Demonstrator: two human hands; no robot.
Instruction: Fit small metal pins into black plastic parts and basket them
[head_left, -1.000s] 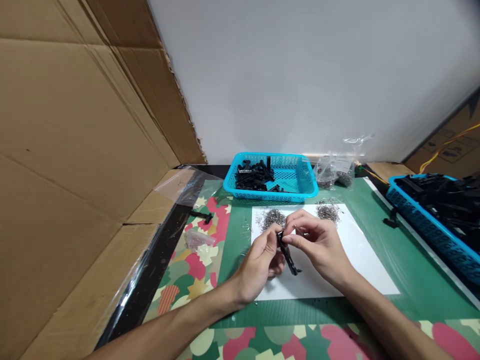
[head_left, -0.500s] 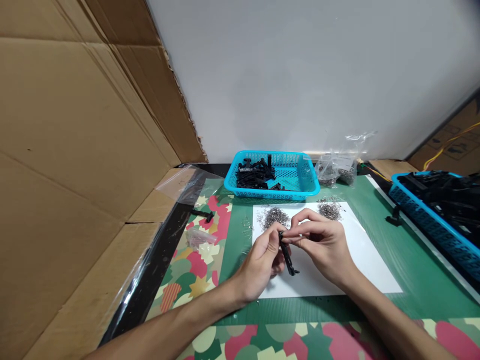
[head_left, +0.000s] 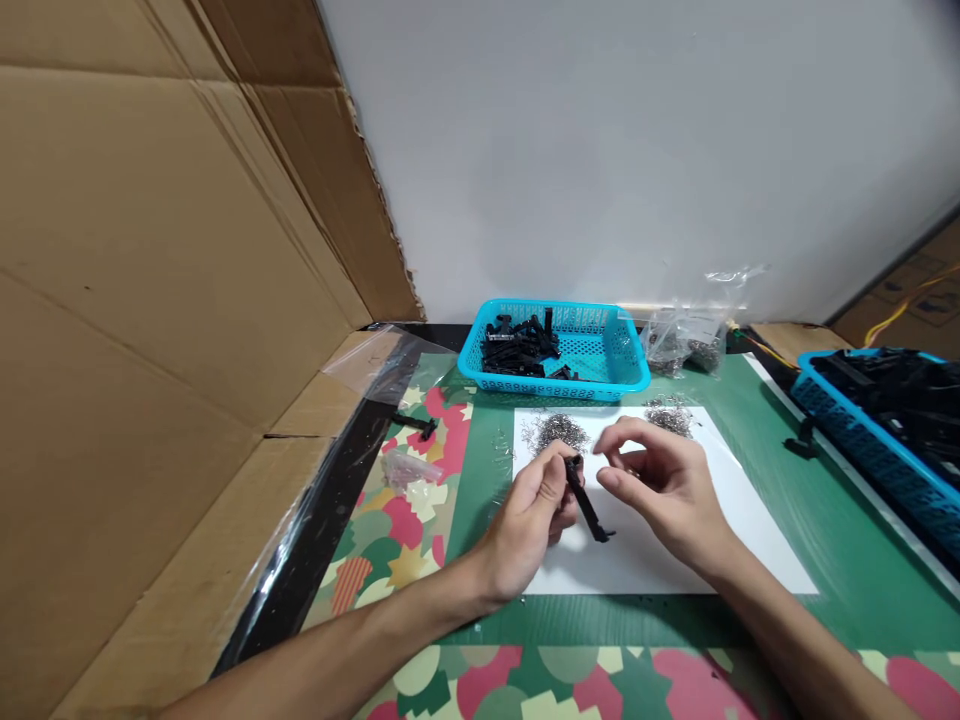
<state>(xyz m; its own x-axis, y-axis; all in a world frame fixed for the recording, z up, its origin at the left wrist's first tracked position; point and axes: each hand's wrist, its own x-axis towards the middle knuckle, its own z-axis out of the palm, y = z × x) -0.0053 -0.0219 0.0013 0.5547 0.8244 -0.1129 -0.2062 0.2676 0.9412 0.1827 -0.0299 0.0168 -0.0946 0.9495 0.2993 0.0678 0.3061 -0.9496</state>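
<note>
My left hand (head_left: 529,525) is closed around the upper end of a slim black plastic part (head_left: 587,508), which slants down to the right over a white sheet of paper (head_left: 637,570). A small hooked tip shows at the part's lower end. To its right hovers my right hand (head_left: 667,490), thumb and fingers apart, with nothing visible between them and no contact with the part. Beyond the hands, two heaps of tiny metal pieces lie on the sheet: a left heap (head_left: 562,432) and a right heap (head_left: 670,418).
A blue basket (head_left: 555,388) with black parts stands at the back; a fuller blue basket (head_left: 877,430) is at the right. Clear bags (head_left: 686,340) sit by the wall. Single black parts lie left (head_left: 415,424) and right (head_left: 802,440). Cardboard (head_left: 150,300) walls the left side.
My right hand has come away from the black part's upper end to the right, and its fingers have parted. My left hand keeps its hold. The whole view has shifted slightly.
</note>
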